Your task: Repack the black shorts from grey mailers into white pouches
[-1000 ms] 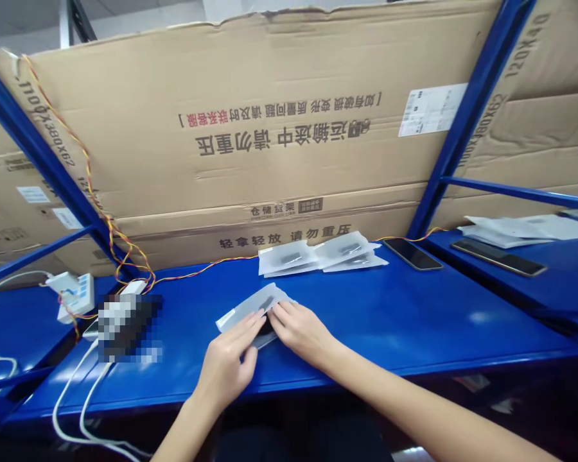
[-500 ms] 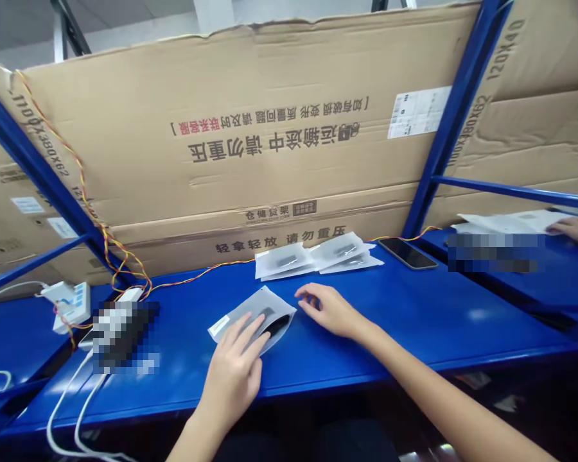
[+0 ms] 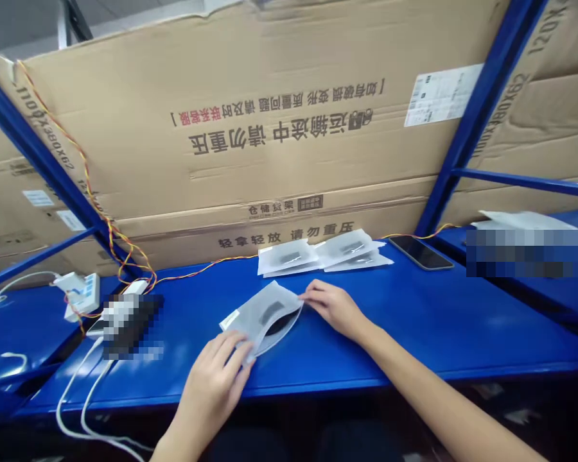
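A translucent grey-white foam pouch (image 3: 262, 314) lies on the blue shelf top (image 3: 414, 321) in front of me, with a small white label (image 3: 230, 319) at its left corner. Its mouth gapes around a dark flat object (image 3: 278, 325), mostly hidden. My right hand (image 3: 332, 309) pinches the pouch's right corner between finger and thumb. My left hand (image 3: 212, 385) grips the pouch's lower edge with its fingertips. A thumb on that hand is hidden.
Several filled pouches (image 3: 318, 255) lie further back, with a black smartphone (image 3: 420, 252) to their right. A pixelated patch (image 3: 130, 326) and a white power strip (image 3: 81, 296) stand left, among white cables and yellow-red wires. Cardboard sheets (image 3: 270, 147) rise behind.
My right hand has moved from beside the pouch to pinching its corner. The pouch mouth gapes wider. A hand at the far right shelf has left view.
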`<action>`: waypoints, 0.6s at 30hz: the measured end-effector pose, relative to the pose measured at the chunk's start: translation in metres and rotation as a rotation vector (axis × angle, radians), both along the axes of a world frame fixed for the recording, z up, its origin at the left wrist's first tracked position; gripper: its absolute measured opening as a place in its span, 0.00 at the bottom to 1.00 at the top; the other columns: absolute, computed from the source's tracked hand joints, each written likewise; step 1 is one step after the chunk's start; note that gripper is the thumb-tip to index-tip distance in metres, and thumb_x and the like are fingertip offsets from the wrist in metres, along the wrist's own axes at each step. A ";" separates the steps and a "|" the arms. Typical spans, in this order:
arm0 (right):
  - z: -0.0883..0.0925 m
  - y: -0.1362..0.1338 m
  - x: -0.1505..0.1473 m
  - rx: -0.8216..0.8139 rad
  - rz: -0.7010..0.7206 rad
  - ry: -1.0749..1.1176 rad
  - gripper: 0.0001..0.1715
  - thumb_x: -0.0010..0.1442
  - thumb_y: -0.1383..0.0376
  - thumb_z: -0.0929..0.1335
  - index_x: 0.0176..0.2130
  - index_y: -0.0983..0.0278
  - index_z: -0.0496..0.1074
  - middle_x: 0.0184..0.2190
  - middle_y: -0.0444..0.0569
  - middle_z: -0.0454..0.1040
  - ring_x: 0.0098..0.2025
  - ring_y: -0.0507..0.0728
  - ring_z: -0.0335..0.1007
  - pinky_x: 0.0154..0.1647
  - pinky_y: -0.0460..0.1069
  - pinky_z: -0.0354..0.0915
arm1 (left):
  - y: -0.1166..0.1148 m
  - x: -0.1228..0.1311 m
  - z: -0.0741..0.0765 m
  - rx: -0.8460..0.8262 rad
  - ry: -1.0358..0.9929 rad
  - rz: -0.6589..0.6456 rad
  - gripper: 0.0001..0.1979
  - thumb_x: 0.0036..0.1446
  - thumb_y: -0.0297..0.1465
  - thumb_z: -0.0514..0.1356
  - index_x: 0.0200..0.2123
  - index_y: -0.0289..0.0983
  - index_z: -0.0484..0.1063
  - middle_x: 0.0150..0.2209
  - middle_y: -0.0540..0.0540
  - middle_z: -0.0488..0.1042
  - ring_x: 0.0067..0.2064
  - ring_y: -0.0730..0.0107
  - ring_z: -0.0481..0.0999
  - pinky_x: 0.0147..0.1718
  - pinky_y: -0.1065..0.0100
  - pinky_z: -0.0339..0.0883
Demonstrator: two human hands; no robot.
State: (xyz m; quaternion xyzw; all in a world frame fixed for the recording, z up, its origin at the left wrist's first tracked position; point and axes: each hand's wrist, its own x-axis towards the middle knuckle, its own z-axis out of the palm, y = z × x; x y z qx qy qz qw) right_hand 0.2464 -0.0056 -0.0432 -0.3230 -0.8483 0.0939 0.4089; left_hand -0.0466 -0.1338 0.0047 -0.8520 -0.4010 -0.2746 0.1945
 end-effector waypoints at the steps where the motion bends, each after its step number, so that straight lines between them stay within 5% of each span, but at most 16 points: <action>1: 0.001 0.001 0.002 -0.007 -0.006 0.018 0.14 0.72 0.65 0.65 0.46 0.60 0.82 0.40 0.51 0.78 0.38 0.57 0.77 0.40 0.50 0.74 | -0.004 -0.005 -0.002 0.044 -0.007 -0.008 0.08 0.70 0.26 0.58 0.47 0.38 0.76 0.44 0.41 0.83 0.47 0.57 0.82 0.46 0.59 0.78; 6: 0.024 -0.022 -0.013 0.150 -0.045 -0.003 0.15 0.67 0.71 0.66 0.50 0.61 0.78 0.47 0.56 0.78 0.49 0.63 0.76 0.48 0.58 0.74 | -0.008 -0.002 -0.004 0.177 -0.088 -0.055 0.09 0.69 0.20 0.59 0.47 0.35 0.76 0.40 0.43 0.84 0.43 0.60 0.82 0.42 0.61 0.77; 10: 0.042 -0.064 -0.055 0.391 0.102 -0.121 0.18 0.68 0.67 0.68 0.56 0.67 0.74 0.52 0.59 0.79 0.55 0.64 0.73 0.57 0.60 0.72 | -0.006 0.008 -0.005 0.209 -0.149 -0.064 0.08 0.69 0.20 0.59 0.45 0.35 0.77 0.38 0.44 0.83 0.42 0.60 0.82 0.42 0.61 0.76; 14: 0.041 -0.084 -0.092 0.706 0.039 -0.103 0.09 0.69 0.73 0.67 0.45 0.67 0.78 0.48 0.56 0.82 0.52 0.59 0.76 0.60 0.57 0.71 | -0.008 0.005 -0.008 0.199 -0.165 -0.086 0.06 0.69 0.21 0.60 0.43 0.34 0.77 0.38 0.43 0.83 0.43 0.60 0.82 0.44 0.60 0.75; 18: 0.034 -0.084 -0.101 0.709 0.084 -0.123 0.08 0.69 0.74 0.69 0.39 0.66 0.78 0.38 0.51 0.83 0.45 0.56 0.78 0.59 0.55 0.72 | -0.016 -0.003 -0.009 0.187 -0.160 -0.073 0.06 0.69 0.21 0.61 0.44 0.34 0.77 0.39 0.42 0.84 0.43 0.61 0.83 0.45 0.60 0.74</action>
